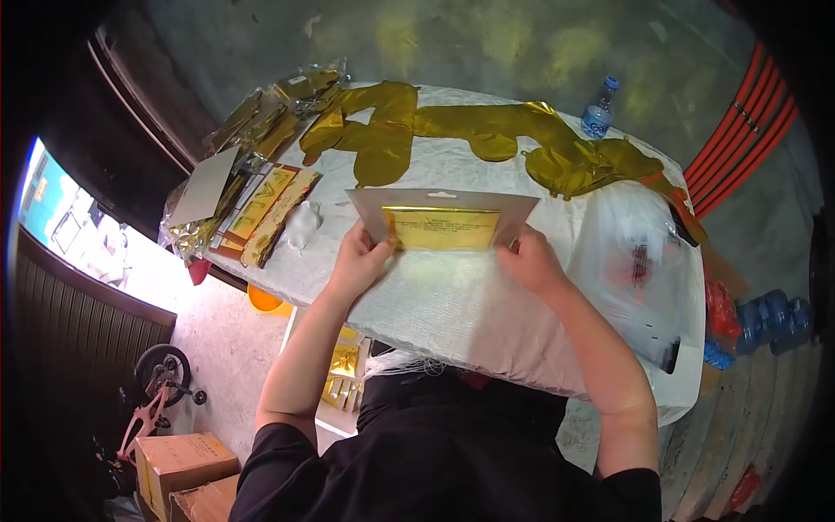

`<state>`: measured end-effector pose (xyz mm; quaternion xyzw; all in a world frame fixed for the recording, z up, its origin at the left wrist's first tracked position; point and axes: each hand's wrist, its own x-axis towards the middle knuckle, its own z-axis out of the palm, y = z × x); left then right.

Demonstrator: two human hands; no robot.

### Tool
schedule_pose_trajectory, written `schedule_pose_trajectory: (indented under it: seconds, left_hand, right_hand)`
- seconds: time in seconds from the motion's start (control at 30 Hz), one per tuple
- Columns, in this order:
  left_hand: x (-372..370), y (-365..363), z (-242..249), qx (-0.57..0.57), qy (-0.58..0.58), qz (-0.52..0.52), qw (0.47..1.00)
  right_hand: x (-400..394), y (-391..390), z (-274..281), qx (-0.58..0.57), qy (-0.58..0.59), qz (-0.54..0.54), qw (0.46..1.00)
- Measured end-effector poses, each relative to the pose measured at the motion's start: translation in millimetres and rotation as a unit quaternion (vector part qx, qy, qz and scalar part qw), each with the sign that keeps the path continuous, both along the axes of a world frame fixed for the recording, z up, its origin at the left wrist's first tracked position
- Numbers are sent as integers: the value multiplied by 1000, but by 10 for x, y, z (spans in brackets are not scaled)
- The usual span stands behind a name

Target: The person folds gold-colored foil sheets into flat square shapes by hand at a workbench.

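Note:
Both of my hands hold a grey card (372, 207) with a hang hole at its top edge. A folded gold foil piece (444, 230) with small printed text shows in its middle. My left hand (364, 259) pinches the card's left side, my right hand (532, 259) its right side. Beyond the card, flat gold foil balloons (384, 163) lie across the white-covered table (417, 304). A stack of transparent plastic bags (622, 261) is spread to the right of my right hand. A crumpled white bit (303, 226) lies left of my left hand.
Packaged gold foil items (252, 122) and printed cards (261, 209) pile up at the table's left. A water bottle (598, 109) stands at the back right. Cardboard boxes (187, 461) and a small bike (148, 409) are on the floor at left. Red pipes (739, 130) run at right.

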<state>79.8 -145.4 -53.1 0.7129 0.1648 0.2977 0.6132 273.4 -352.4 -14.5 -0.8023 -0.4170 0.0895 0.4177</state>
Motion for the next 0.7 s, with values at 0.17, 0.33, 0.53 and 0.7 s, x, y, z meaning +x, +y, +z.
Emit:
schedule_pose_trajectory:
  seconds: [0.17, 0.33, 0.53, 0.7]
  left_hand:
    - [32, -52, 62, -36, 5, -2, 999]
    - [-42, -15, 172, -201, -101, -26, 974]
    - [25, -273, 128, -235, -113, -69, 963]
    - [-19, -546, 295, -372, -213, -84, 900]
  right_hand:
    - [58, -15, -135, 33, 75, 69, 994]
    - [206, -30, -151, 59, 293, 135, 945]
    - [67, -31, -86, 117, 394, 178, 894]
    - [-36, -107, -83, 12, 377, 279, 883]
